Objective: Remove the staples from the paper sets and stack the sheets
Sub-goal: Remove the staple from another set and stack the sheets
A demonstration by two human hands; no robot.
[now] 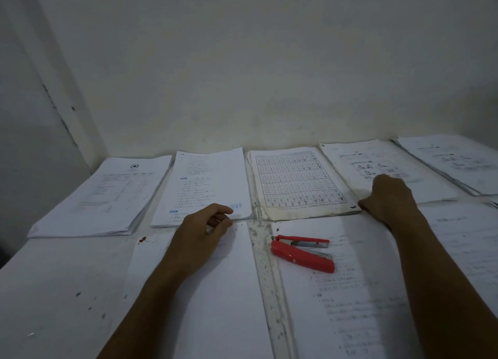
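A row of paper sets lies along the wall: a form stack, a printed text stack, a worn grid worksheet set, an illustrated set and another stack. My right hand sits on the near-left corner of the illustrated set with its fingers curled over the edge, thumb by the grid set's corner. My left hand hovers over the top edge of a loose white sheet, fingers loosely curled and holding nothing. A red stapler lies on a printed sheet.
A white table with dark specks carries everything; a dirty strip shows between the two near sheets. More printed paper lies at the right edge. A pale wall stands directly behind the stacks.
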